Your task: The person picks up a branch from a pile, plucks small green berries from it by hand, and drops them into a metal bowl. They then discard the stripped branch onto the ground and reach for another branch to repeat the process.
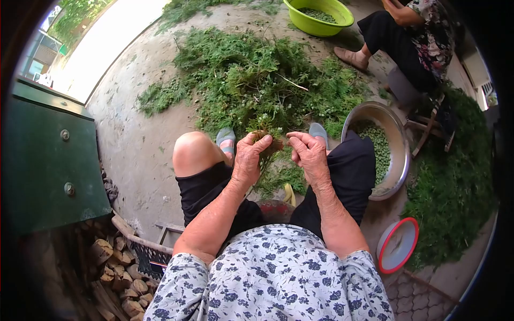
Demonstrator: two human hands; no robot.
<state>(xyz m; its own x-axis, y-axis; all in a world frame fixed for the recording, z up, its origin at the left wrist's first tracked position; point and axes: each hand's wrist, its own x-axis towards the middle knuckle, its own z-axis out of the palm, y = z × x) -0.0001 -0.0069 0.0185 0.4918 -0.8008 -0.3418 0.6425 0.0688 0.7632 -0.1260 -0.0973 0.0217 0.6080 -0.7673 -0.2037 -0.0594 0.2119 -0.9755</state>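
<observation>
- fingers [251, 140] of left hand [247, 160], how do they stand?
- they are bent, and they pinch a small green sprig [266, 135] at its lower end. the thumb and forefinger of right hand [310, 155] are pressed together just beside the sprig, at its right side. if they have hold of a piece of it, i cannot tell.
- and where is the sprig?
- between both hands, above the knees, in front of the big pile of cut green branches [257, 80] on the ground.
- what is around?
- a steel bowl [399, 134] with small green seeds stands near the right knee, and a white bowl with red rim [397, 245] lies closer to the person. far ahead is a lime-green basin [321, 24], also with green seeds, near the feet of another seated person [412, 48]. at left stands a dark green metal box [48, 160], with chopped firewood [120, 273] below it.
</observation>
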